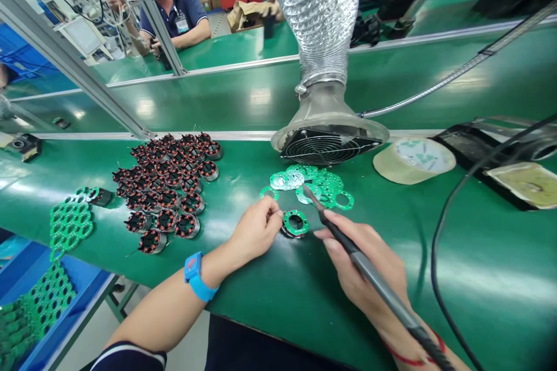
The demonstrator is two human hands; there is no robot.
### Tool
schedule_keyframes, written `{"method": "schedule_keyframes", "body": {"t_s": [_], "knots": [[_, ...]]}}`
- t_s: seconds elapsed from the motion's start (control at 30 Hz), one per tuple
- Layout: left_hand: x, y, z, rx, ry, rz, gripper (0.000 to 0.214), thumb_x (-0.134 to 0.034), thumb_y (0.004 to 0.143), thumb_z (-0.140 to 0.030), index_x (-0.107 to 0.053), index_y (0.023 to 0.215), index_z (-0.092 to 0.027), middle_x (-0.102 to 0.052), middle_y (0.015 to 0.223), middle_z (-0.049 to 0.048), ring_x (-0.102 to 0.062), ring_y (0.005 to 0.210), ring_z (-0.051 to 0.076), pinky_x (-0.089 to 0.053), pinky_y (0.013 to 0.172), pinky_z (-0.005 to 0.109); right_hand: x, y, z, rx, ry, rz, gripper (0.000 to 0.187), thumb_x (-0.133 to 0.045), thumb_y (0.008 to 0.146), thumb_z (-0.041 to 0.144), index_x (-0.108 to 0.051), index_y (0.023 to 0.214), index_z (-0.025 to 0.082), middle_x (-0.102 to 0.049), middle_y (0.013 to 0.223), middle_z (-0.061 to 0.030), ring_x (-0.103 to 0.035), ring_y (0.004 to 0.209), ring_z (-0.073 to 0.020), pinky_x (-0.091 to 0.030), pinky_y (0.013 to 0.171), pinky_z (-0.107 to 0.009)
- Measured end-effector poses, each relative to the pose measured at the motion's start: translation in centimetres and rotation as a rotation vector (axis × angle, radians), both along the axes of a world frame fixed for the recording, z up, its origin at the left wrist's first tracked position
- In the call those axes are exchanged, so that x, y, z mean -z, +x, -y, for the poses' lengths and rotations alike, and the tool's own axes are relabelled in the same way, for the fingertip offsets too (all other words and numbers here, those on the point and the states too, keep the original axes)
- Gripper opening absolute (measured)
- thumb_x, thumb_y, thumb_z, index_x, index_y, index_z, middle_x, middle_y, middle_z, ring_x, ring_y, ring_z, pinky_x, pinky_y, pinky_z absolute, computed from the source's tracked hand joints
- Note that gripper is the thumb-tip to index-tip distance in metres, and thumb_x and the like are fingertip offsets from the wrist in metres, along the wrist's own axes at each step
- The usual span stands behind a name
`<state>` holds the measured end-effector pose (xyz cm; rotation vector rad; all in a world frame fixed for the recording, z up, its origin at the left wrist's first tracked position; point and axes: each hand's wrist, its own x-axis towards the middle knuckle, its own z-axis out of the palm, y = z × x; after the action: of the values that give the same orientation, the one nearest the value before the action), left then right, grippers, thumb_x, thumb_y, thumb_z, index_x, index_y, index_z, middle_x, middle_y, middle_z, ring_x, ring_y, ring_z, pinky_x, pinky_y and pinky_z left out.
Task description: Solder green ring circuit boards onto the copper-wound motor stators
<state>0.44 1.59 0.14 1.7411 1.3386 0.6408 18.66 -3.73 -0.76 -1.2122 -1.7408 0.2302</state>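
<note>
My left hand (256, 227), with a blue wristband, pinches something thin at the left edge of a small motor stator topped by a green ring board (295, 224); I cannot make out what the fingers hold. My right hand (365, 261) grips a black soldering iron (369, 272) like a pen. Its tip points up and to the left, above the pile of loose green ring boards (317, 184), a little past the stator.
Several wound stators (169, 185) stand in rows to the left. A panel of green boards (69, 223) lies further left. A fume extractor fan (328, 142) sits behind the work, with a tape roll (413, 159) and a sponge tray (522, 182) to the right. Other people work across the conveyor.
</note>
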Motion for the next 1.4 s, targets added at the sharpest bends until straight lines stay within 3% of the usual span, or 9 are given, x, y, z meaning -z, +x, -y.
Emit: {"method": "schedule_keyframes", "body": {"t_s": [0.1,0.23,0.73,0.9,1.03,1.13,1.23,1.33,1.4], "knots": [[-0.1,0.0,0.0,-0.004,0.038,-0.042,0.012,-0.045,0.086,-0.019,-0.042,0.074,-0.019,-0.043,0.062,-0.0060,-0.040,0.058,0.011,-0.030,0.057,0.024,0.1,0.5,0.7,0.043,-0.042,-0.138,0.022,-0.053,0.090,0.026,-0.062,0.109,0.023,-0.072,0.094,-0.0063,-0.067,0.066,-0.0175,-0.055,0.064,-0.034],[-0.1,0.1,0.0,-0.006,0.060,-0.056,0.012,-0.045,0.086,-0.019,-0.042,0.074,-0.020,-0.044,0.063,-0.0054,-0.041,0.059,0.011,-0.031,0.058,0.024,0.2,0.6,1.1,0.003,-0.070,-0.169,0.018,-0.051,0.090,0.033,-0.065,0.097,0.024,-0.071,0.082,-0.0039,-0.067,0.060,-0.0167,-0.055,0.060,-0.032],[-0.1,0.3,0.0,-0.009,0.074,-0.096,0.013,-0.044,0.085,-0.020,-0.041,0.073,-0.020,-0.044,0.063,-0.0052,-0.041,0.059,0.012,-0.030,0.057,0.025,-0.3,0.4,1.1,0.003,-0.109,-0.173,0.017,-0.053,0.089,0.031,-0.066,0.095,0.022,-0.068,0.063,-0.0005,-0.065,0.051,-0.0153,-0.056,0.056,-0.030],[0.0,0.3,0.0,-0.011,0.073,-0.098,0.012,-0.045,0.084,-0.019,-0.041,0.073,-0.020,-0.045,0.064,-0.0051,-0.041,0.058,0.011,-0.030,0.057,0.025,0.3,-0.2,0.7,0.063,-0.110,-0.309,0.029,-0.051,0.091,0.027,-0.056,0.119,0.021,-0.073,0.088,-0.0058,-0.071,0.073,-0.0198,-0.058,0.071,-0.037],[0.1,0.4,-0.1,-0.013,0.076,-0.089,0.013,-0.046,0.084,-0.019,-0.041,0.072,-0.020,-0.044,0.063,-0.0053,-0.041,0.057,0.011,-0.031,0.057,0.024,1.1,-0.6,-0.4,0.098,-0.251,-0.152,0.035,-0.050,0.091,0.033,-0.049,0.125,0.024,-0.070,0.107,-0.0090,-0.066,0.102,-0.0238,-0.053,0.089,-0.044],[0.1,0.3,-0.1,-0.019,0.051,-0.081,0.011,-0.046,0.084,-0.019,-0.042,0.073,-0.020,-0.046,0.064,-0.0047,-0.043,0.059,0.011,-0.035,0.059,0.025,1.7,-0.7,-1.0,0.030,-0.346,-0.054,0.039,-0.055,0.088,0.039,-0.048,0.123,0.025,-0.065,0.118,-0.0100,-0.063,0.107,-0.0248,-0.052,0.090,-0.044],[-0.1,0.0,0.0,-0.004,0.032,-0.015,0.007,-0.047,0.083,-0.018,-0.047,0.090,-0.019,-0.055,0.082,0.0004,-0.053,0.072,0.014,-0.043,0.068,0.027,2.0,-0.9,-1.0,0.017,-0.397,-0.054,0.042,-0.054,0.088,0.041,-0.045,0.126,0.026,-0.065,0.115,-0.0086,-0.064,0.105,-0.0234,-0.052,0.089,-0.043],[-0.2,-0.2,0.1,0.189,0.113,-0.021,0.042,-0.060,0.079,-0.022,-0.042,0.116,-0.018,-0.053,0.114,0.0106,-0.051,0.106,0.023,-0.043,0.091,0.038,2.1,-1.1,-0.7,0.061,-0.376,-0.075,0.044,-0.055,0.088,0.042,-0.043,0.127,0.025,-0.066,0.112,-0.0086,-0.065,0.101,-0.0229,-0.053,0.084,-0.040],[-0.1,0.0,0.4,0.301,0.162,-0.103,0.056,-0.068,0.075,-0.026,-0.038,0.123,-0.017,-0.049,0.123,0.0137,-0.045,0.116,0.029,-0.038,0.099,0.045,2.0,-1.3,-0.6,0.088,-0.329,-0.050,0.042,-0.054,0.089,0.041,-0.044,0.127,0.024,-0.067,0.107,-0.0080,-0.066,0.096,-0.0223,-0.053,0.079,-0.037]]}}
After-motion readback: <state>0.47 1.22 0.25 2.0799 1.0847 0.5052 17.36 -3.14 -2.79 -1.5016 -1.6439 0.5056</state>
